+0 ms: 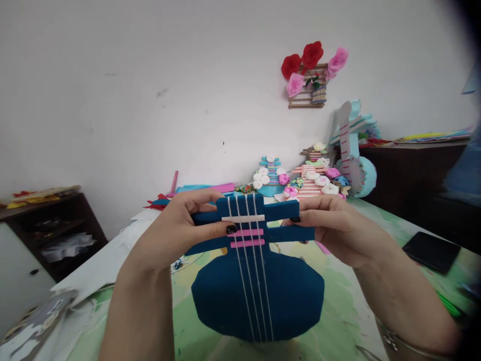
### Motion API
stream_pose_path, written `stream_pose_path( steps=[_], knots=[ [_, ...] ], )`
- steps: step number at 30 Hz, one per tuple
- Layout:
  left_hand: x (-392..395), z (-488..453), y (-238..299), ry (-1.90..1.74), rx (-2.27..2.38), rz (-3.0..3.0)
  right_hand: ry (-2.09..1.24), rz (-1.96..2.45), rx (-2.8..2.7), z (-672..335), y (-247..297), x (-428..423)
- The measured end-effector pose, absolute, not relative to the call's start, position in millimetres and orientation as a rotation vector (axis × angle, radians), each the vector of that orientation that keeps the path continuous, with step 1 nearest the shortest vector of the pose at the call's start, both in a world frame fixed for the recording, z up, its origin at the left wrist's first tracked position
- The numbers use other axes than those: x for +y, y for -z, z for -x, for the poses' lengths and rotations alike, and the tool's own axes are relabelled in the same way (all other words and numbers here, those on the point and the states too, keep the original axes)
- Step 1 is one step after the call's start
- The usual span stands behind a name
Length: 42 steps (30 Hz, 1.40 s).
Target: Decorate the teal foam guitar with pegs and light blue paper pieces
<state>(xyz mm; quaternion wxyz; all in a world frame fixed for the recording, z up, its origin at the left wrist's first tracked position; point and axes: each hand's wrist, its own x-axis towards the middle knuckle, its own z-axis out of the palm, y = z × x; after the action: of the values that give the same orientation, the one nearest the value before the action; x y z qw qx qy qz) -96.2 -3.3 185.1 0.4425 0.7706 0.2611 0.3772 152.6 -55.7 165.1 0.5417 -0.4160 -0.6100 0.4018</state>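
Note:
Held up in front of me is a dark blue paper pipa model with a rounded body, a short neck and peg-like bars on both sides. White strings run down its front, crossing a white strip and two pink strips on the neck. My left hand grips the neck from the left, its thumb lying near the upper pink strip and its fingers mostly behind. On the other side, my right hand pinches the right-hand bars between thumb and fingers. The model's lower edge is close to the table.
The green-and-white table has white sheets on the left and a black tablet-like slab on the right. Several flower-decorated models, including a light blue one, stand by the wall. A low shelf is at far left.

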Motion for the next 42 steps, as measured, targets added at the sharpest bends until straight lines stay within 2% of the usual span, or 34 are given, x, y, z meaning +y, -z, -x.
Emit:
stream_pose_path(
  steps=[4, 12, 17, 23, 25, 33, 42],
  knots=[
    [-3.3, 96.8, -184.6, -0.934, 0.642, -1.901, -1.190, 0.954, -1.283, -152.7, -165.3, -53.5],
    [-0.2, 98.0, -183.9, -0.947, 0.645, -1.911, -1.098, 0.726, -1.051, -156.3, -163.7, -40.5],
    [4.2, 97.7, -184.1, -0.951, 0.678, -1.917, -0.887, 0.619, -0.812, -167.2, -165.0, -37.5],
    [10.1, 98.3, -182.4, -0.981, 0.733, -1.890, -0.443, 0.754, -0.937, -178.6, -161.4, -35.3],
    [10.8, 98.7, -182.0, -0.987, 0.732, -1.886, -0.408, 0.832, -1.039, -177.4, -160.9, -36.3],
    [12.0, 97.6, -181.2, -0.993, 0.745, -1.893, -0.740, 1.094, -1.701, -156.8, -158.6, -45.2],
    [6.3, 95.6, -185.0, -0.939, 0.776, -1.936, -0.943, 0.949, -1.477, -126.5, -150.1, -42.6]
  ],
)
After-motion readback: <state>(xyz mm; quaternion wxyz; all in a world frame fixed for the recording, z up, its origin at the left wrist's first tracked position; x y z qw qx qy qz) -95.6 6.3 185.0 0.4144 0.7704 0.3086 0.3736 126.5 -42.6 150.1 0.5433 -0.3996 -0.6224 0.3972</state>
